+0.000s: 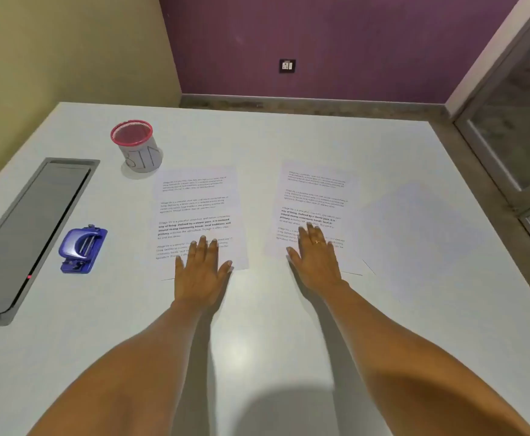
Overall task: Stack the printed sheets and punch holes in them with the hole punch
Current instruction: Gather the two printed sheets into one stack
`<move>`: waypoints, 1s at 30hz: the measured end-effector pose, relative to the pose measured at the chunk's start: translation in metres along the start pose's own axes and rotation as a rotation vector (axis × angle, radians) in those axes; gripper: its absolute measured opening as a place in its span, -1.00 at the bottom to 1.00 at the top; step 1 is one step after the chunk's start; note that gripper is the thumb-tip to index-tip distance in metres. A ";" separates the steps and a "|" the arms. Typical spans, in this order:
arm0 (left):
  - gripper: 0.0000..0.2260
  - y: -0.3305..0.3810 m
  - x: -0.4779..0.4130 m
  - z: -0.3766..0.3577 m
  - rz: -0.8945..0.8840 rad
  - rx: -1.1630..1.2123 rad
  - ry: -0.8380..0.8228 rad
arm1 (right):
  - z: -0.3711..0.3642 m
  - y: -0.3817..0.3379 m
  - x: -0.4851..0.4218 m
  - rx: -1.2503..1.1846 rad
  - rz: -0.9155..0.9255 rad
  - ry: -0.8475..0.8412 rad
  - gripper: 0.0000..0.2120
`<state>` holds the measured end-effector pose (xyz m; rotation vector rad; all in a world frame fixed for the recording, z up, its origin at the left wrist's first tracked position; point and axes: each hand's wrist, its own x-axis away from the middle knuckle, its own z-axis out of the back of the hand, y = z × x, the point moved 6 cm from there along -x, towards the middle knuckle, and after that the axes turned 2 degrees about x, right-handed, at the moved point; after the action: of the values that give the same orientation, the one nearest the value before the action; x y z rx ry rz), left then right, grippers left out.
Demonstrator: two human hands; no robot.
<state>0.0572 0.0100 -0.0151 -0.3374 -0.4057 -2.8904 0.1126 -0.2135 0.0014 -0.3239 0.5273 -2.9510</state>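
Note:
Two printed sheets lie side by side on the white table (257, 325). My left hand (202, 272) rests flat, fingers spread, on the near edge of the left sheet (194, 212). My right hand (317, 259), with a ring on one finger, lies flat on the lower part of the right sheet (315, 196). Neither hand holds anything. A blue hole punch (81, 248) sits on the table well to the left of my left hand, apart from both sheets.
A white cup with a red mesh rim (137, 146), marked "BIN", stands behind the left sheet. A dark recessed panel (31, 231) runs along the table's left side. The table's right edge borders a glass door frame (509, 136).

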 end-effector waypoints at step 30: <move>-0.38 -0.096 0.016 0.038 0.479 0.359 0.231 | 0.014 0.059 0.026 -0.125 -0.456 0.199 -0.42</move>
<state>0.0275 0.1089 0.0010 -0.0306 -0.6811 -2.3012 0.0954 -0.2775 -0.0015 -0.1808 0.7548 -3.4230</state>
